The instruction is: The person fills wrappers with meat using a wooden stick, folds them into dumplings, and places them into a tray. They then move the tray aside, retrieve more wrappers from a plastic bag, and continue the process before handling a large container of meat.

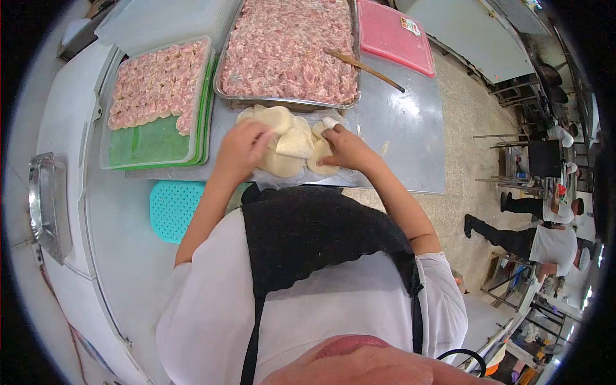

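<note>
Round dough wrappers [282,163] lie in an overlapping pile on a thin plastic sheet at the table's near edge. At the left of the pile my left hand [242,146] has its fingers closed at the edge of a pale dough round [274,119]. My right hand [348,149] rests on the pile's right side, thumb and fingers spread over a wrapper [319,154]. Just beyond the pile stands a large metal tray of ground meat [289,51], with a wooden stick [364,67] across its right rim.
On the left, a green-bottomed tray [151,140] holds rows of filled pieces. A pink lid [396,37] lies at the back right. A turquoise perforated basket [176,208] sits below the table edge. People [553,245] stand far right.
</note>
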### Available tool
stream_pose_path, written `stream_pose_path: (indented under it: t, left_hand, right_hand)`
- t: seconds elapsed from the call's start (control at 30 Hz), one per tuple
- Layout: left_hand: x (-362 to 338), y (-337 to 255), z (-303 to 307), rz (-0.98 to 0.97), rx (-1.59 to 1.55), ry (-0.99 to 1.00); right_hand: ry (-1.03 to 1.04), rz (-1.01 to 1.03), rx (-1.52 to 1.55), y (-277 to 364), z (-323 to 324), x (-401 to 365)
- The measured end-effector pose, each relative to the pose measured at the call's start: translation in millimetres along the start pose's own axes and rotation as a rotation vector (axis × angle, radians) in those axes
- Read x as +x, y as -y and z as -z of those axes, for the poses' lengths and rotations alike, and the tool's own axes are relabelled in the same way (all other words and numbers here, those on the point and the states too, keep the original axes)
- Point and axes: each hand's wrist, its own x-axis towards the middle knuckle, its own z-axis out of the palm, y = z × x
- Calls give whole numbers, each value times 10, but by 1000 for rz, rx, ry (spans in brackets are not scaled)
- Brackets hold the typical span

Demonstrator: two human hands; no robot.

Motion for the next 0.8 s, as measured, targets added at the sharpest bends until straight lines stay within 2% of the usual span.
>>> stream_pose_path:
  t: [0.03, 0.1, 0.13, 0.17, 0.2, 0.23, 0.27, 0.33, 0.37, 0.43, 0.47, 0.53, 0.57, 0.6, 0.63, 0.67, 0.7, 0.77, 0.8]
  left_hand:
    - [44, 146, -148, -173, 4, 127]
    - [103, 208, -397, -227, 49, 156]
    - [114, 223, -468, -278, 90, 188]
    - [120, 265, -477, -285, 90, 189]
    - [133, 298, -458, -194, 64, 282]
    - [132, 317, -434, -97, 38, 374]
    - [112, 333, -411, -93, 39, 373]
    - [45, 342, -310, 269, -464, 222]
    - [-1, 367, -248, 267, -458, 211]
    - [-144, 426, -139, 293, -333, -1]
    - [-211, 455, -82, 293, -333, -9]
    - [-350, 513, 27, 238, 56, 57]
    - [-433, 535, 54, 240, 57, 54]
    - [-519, 560, 71, 140, 194, 92]
    - [-573, 568, 84, 38, 329, 128]
    - [-609, 579, 89, 38, 330, 125]
    - [-629, 581, 96, 66, 316, 121]
    - [-645, 617, 90, 95, 298, 111]
    - [-658, 653, 92, 97, 309, 115]
  right_hand:
    - [-3, 1, 0, -105, -42, 32]
    - [14, 54, 196, -306, 7, 80]
    - [10, 52, 195, -350, 39, 46]
    - [32, -72, 284, -397, 77, 17]
    - [57, -195, 373, -392, 144, -1]
    - [-3, -182, 353, -307, 247, -50]
    - [1, -180, 354, -238, 323, -74]
    - [-15, -170, 484, -120, 423, -77]
    - [-13, -158, 480, -36, 444, -58]
    - [-17, -122, 746, 155, 431, 18]
    - [-13, -116, 741, 195, 420, 88]
    - [82, -14, 843, 260, 384, 234]
    - [50, -47, 722, 286, 369, 292]
    - [53, -45, 722, 221, 312, 320]
    - [-42, -1, 352, 100, 219, 335]
    - [-134, 42, -19, -28, 139, 338]
    - [-136, 43, -21, -89, 107, 307]
    - [-8, -123, -117, -186, 64, 197]
    - [-6, -119, -124, -237, 42, 176]
